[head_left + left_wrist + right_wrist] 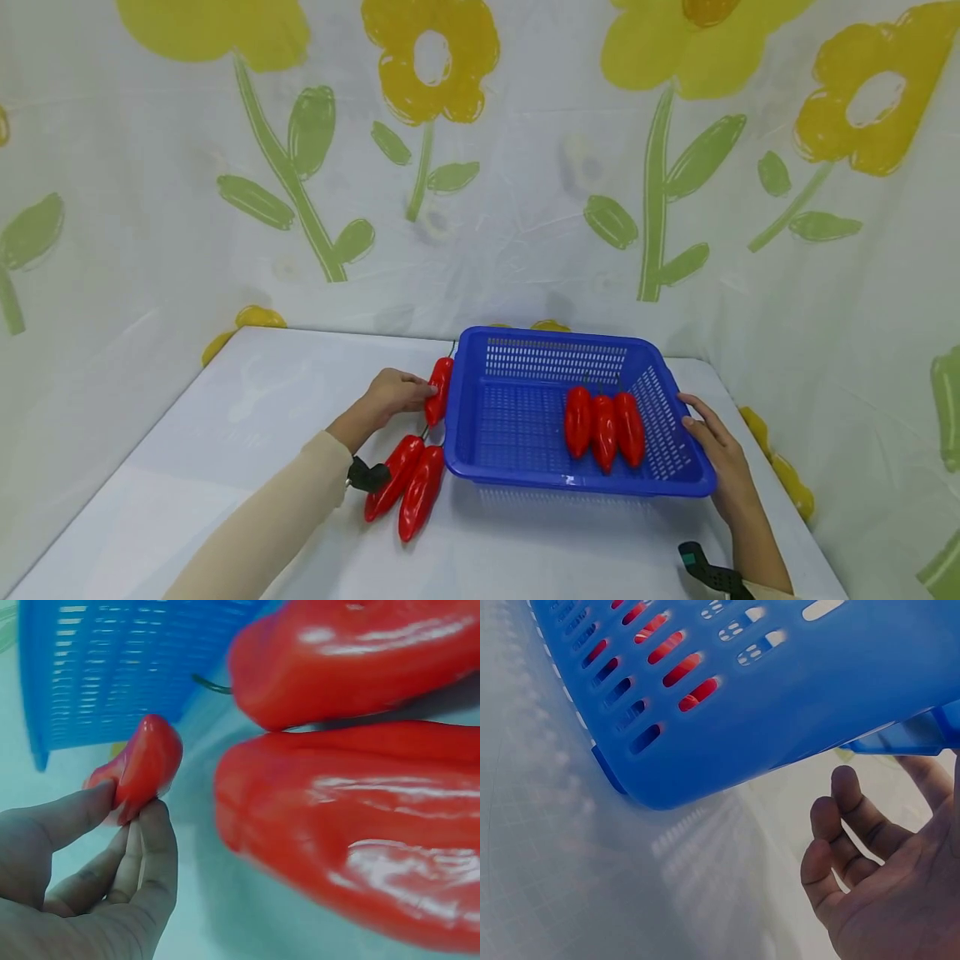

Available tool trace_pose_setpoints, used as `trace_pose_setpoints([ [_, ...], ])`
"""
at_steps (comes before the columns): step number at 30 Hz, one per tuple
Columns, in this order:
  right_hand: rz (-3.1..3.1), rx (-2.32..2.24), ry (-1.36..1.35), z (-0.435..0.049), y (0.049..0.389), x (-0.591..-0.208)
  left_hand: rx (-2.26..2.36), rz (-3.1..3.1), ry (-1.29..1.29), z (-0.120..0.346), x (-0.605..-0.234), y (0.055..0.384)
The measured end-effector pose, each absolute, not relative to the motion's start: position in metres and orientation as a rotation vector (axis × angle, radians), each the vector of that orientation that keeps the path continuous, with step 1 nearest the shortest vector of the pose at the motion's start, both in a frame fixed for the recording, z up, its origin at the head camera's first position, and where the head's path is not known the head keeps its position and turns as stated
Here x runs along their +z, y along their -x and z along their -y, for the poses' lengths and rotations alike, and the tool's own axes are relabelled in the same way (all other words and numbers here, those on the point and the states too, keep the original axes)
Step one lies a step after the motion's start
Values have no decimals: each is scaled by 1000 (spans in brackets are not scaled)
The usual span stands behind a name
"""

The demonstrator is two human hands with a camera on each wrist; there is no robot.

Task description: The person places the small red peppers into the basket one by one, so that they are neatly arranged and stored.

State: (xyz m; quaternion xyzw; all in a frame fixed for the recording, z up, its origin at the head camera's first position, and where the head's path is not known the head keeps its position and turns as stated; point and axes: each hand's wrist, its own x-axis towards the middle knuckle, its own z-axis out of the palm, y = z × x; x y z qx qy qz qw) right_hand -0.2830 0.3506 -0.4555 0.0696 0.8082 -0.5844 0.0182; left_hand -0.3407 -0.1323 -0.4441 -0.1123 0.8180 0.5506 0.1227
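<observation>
My left hand (392,393) pinches a red pepper (439,385) between thumb and fingertips, just left of the blue plastic basket (540,482). The left wrist view shows that held pepper (150,761) end-on. Two more red peppers (422,493) lie on the table below this hand. Inside the basket, three red peppers (604,429) lie side by side toward its right. My right hand (722,458) holds the basket's right rim with thumb and index finger; in the right wrist view its other fingers (832,825) curl loosely below the rim, off the basket.
The white table (247,417) carries the basket and the loose peppers. A curtain (525,208) printed with yellow flowers hangs behind it and along both sides. Each wrist wears a dark strap mount (367,475).
</observation>
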Motion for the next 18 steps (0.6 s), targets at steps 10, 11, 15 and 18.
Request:
trace_pose_setpoints([
  [10, -2500, -1856, -211, -349, 284, -458, 1783, -2298, 306, 146, -434, 336],
  [11, -2501, -1853, -211, -349, 284, -458, 1791, -2293, 305, 147, -433, 336],
  [15, -2515, -1838, -215, -349, 283, -458, 1824, -2276, 297, 151, -428, 336],
  [18, -2525, -1829, -221, -349, 282, -457, 1844, -2257, 278, 151, -423, 334],
])
